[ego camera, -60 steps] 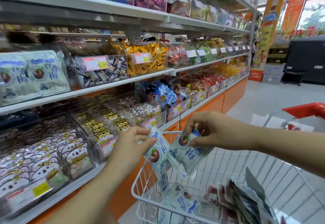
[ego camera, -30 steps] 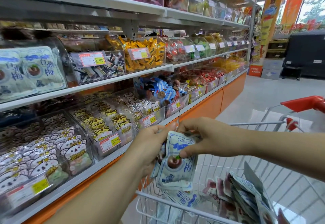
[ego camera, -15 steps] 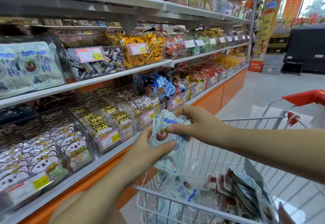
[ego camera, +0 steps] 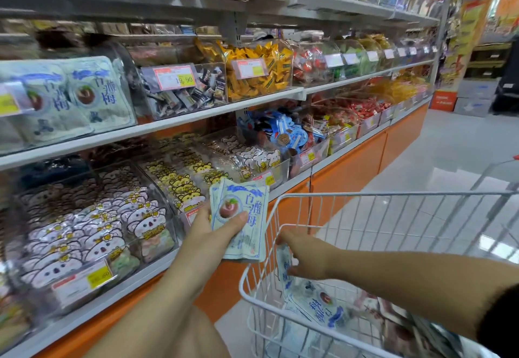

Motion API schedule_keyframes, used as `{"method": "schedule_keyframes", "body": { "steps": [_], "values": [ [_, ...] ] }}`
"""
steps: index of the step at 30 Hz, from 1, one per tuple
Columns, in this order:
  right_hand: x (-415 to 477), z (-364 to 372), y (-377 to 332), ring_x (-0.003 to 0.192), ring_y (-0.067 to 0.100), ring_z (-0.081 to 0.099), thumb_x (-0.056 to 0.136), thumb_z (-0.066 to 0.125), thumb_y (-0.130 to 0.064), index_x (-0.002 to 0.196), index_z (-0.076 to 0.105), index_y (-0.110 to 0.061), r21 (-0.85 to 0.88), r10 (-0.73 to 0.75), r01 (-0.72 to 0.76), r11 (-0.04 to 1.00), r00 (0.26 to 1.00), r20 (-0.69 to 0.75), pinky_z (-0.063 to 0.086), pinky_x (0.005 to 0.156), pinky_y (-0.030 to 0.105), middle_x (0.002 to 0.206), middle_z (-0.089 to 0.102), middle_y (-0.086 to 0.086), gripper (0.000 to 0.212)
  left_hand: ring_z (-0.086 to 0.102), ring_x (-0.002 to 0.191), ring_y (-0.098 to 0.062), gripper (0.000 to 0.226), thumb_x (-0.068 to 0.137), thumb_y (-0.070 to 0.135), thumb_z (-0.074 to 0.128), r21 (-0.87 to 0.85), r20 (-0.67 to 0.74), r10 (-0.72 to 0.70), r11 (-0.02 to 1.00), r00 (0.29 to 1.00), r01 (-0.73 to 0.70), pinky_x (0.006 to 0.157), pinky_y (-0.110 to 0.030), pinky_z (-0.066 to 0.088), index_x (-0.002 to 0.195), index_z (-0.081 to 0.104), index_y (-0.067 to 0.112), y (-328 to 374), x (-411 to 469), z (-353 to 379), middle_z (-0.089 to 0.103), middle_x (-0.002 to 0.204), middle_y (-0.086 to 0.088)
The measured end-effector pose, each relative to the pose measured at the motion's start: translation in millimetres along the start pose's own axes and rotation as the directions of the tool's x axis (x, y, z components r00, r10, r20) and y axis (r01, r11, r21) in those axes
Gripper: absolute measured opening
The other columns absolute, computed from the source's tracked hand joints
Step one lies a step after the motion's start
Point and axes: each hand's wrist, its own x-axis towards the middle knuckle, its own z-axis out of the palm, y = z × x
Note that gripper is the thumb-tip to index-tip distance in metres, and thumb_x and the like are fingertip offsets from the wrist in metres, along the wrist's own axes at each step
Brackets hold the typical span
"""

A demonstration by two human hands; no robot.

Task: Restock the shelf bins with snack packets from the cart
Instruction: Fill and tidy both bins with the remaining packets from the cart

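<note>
The left hand [ego camera: 209, 238] grips a stack of pale blue-and-white plastic snack packets [ego camera: 244, 217] printed with a red fruit and blue characters. Its thumb is clamped across the front packet, and its other fingers are behind the stack, out of sight. The stack is held upright in the air, just left of the white wire shopping cart [ego camera: 393, 195] and in front of the lower shelf's bins.

The right hand [ego camera: 307, 256] reaches down inside the cart at its left end. Its fingers are curled together over the top edge of one upright blue-and-white packet [ego camera: 284, 272] that stands against the cart's left wire wall; the thumb is hidden. More loose packets of the same kind [ego camera: 320, 305] lie on the cart floor just beneath that hand, with blurred reddish packets [ego camera: 393, 315] to their right.

On the middle white metal shelf [ego camera: 196, 117], at the left, a clear curved plastic bin [ego camera: 127, 76] holds matching blue-and-white packets facing out. To its right stands a clear bin with a red-and-yellow price label [ego camera: 175, 77] reading 19.90, then a bin of yellow wrapped sweets [ego camera: 258, 76]. On the lower shelf, sloped clear bins hold white bear-faced packets [ego camera: 112, 228] and yellow cat-faced packets [ego camera: 185, 180]. An orange base panel [ego camera: 351, 169] runs beneath the shelves toward the far right.
</note>
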Motion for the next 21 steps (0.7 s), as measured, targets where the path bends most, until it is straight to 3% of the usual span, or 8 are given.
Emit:
{"method": "schedule_keyframes", "body": {
  "steps": [2, 4, 7, 11, 13, 15, 18, 21],
  "values": [
    [3.6, 5.7, 1.0, 0.109, 0.026, 0.06, 0.085, 0.073, -0.025, 0.133, 0.042, -0.021, -0.015, 0.019, -0.019, 1.0, 1.0, -0.011, 0.051, 0.088, 0.036, 0.132, 0.056, 0.004, 0.057, 0.076, 0.088, -0.02, 0.03, 0.09, 0.024, 0.073, 0.025, -0.013, -0.001, 1.0, 1.0, 0.001, 0.087, -0.048, 0.059, 0.115, 0.058, 0.034, -1.8, 1.9, -6.0, 0.077, 0.105, 0.003],
    [2.1, 5.6, 2.6, 0.102, 0.027, 0.06, 0.086, 0.068, -0.029, 0.13, 0.045, -0.025, -0.183, -0.021, 0.024, 0.983, 1.0, 0.017, 0.053, 0.083, 0.038, 0.121, 0.06, 0.002, 0.05, 0.076, 0.086, -0.02, 0.027, 0.092, 0.023, 0.07, 0.044, -0.041, -0.011, 0.999, 0.999, 0.013, 0.087, -0.051, 0.059, 0.114, 0.059, 0.034, -2.3, 4.4, -10.5, 0.076, 0.103, 0.001],
    [0.4, 2.2, 3.1, 0.097, 0.031, 0.059, 0.091, 0.062, -0.03, 0.118, 0.063, -0.019, -0.533, -0.154, 0.192, 0.824, 0.981, 0.116, 0.048, 0.082, 0.038, 0.112, 0.059, 0.006, 0.03, 0.075, 0.085, -0.021, 0.029, 0.086, 0.027, 0.071, 0.052, -0.08, -0.02, 0.998, 0.997, 0.024, 0.088, -0.056, 0.057, 0.112, 0.059, 0.033, -2.8, 5.1, -12.4, 0.075, 0.103, -0.002],
    [4.8, -16.1, -2.0, 0.087, 0.031, 0.061, 0.093, 0.062, -0.016, 0.109, 0.071, -0.014, -0.713, -0.212, 0.286, 0.64, 0.958, 0.194, 0.052, 0.08, 0.042, 0.1, 0.061, 0.008, 0.018, 0.074, 0.092, -0.019, 0.029, 0.087, 0.029, 0.07, 0.062, -0.112, -0.011, 0.998, 0.994, 0.018, 0.091, -0.054, 0.056, 0.111, 0.056, 0.035, -4.0, 0.6, -10.2, 0.073, 0.107, 0.004],
    [3.7, -44.0, -6.7, 0.079, 0.027, 0.059, 0.094, 0.061, -0.019, 0.108, 0.07, -0.015, -0.736, -0.221, 0.252, 0.629, 0.965, 0.141, 0.053, 0.072, 0.039, 0.098, 0.06, 0.005, 0.017, 0.072, 0.099, -0.02, 0.034, 0.087, 0.03, 0.071, 0.053, -0.146, -0.007, 0.998, 0.989, 0.015, 0.094, -0.053, 0.055, 0.116, 0.054, 0.036, -4.2, 0.1, -10.9, 0.071, 0.112, 0.006],
    [-4.4, -81.2, -12.3, 0.077, 0.024, 0.056, 0.095, 0.059, -0.031, 0.104, 0.068, -0.016, -0.69, -0.159, 0.144, 0.709, 0.986, 0.043, 0.049, 0.062, 0.034, 0.096, 0.06, 0.003, 0.02, 0.07, 0.103, -0.023, 0.042, 0.085, 0.032, 0.072, 0.013, -0.186, -0.019, 1.0, 0.982, 0.021, 0.095, -0.053, 0.054, 0.121, 0.051, 0.036, -5.5, 2.5, -12.3, 0.07, 0.117, 0.004],
    [-24.0, -140.6, -21.8, 0.071, 0.026, 0.059, 0.093, 0.057, -0.042, 0.085, 0.066, -0.014, -0.518, -0.051, -0.031, 0.855, 0.988, -0.143, 0.053, 0.058, 0.037, 0.081, 0.063, 0.006, 0.031, 0.07, 0.104, -0.027, 0.047, 0.086, 0.032, 0.071, -0.095, -0.245, -0.094, 0.993, 0.965, 0.073, 0.096, -0.056, 0.053, 0.127, 0.049, 0.032, -12.7, 8.8, -16.9, 0.07, 0.12, -0.002],
    [-41.0, -178.8, -40.6, 0.06, 0.029, 0.063, 0.092, 0.066, -0.04, 0.081, 0.067, -0.004, 0.036, 0.041, -0.031, 0.999, 0.94, -0.34, 0.055, 0.054, 0.045, 0.071, 0.068, 0.015, 0.037, 0.072, 0.099, -0.032, 0.038, 0.096, 0.015, 0.063, -0.297, -0.26, -0.165, 0.951, 0.951, 0.084, 0.09, -0.054, 0.057, 0.131, 0.05, 0.019, -18.7, 10.2, -17.5, 0.071, 0.119, -0.011]
  ]
}}
